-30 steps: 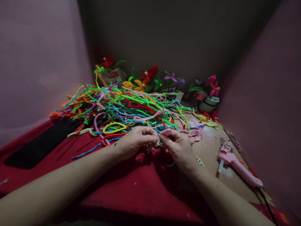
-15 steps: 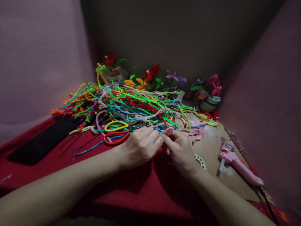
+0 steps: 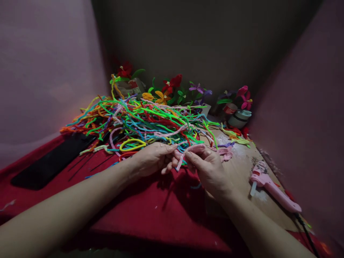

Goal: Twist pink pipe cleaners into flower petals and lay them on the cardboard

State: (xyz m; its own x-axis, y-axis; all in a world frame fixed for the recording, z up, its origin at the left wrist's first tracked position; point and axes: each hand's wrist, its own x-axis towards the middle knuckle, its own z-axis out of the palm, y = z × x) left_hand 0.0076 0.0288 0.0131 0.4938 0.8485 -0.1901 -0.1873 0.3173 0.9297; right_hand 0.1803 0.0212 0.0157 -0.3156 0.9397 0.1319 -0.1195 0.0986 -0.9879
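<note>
A pink fuzzy pipe cleaner (image 3: 195, 149), bent into a petal-like loop with a loose tail hanging down, is pinched in my right hand (image 3: 211, 172) between thumb and fingers. My left hand (image 3: 157, 157) is just left of it, its thumb and forefinger closed on a thin pink end of the pipe cleaner; the other fingers curl loosely underneath. Both hands are raised over the red cloth. Behind my left wrist lie scissors with yellow and red handles (image 3: 132, 144), their blades hidden by the hand.
A big heap of colourful pipe cleaners (image 3: 158, 120) spreads behind my hands. Finished pipe-cleaner flowers (image 3: 163, 96) stand at the back. To the right, a pink glue gun (image 3: 274, 190) and pink petals (image 3: 226, 153) rest on cardboard (image 3: 242, 168). A black flat object (image 3: 48, 165) lies left.
My left hand has turned and loosened from a fist to a pinch with fingers partly uncurled. The pink loop and its tail now show more clearly, while more of the scissors is covered.
</note>
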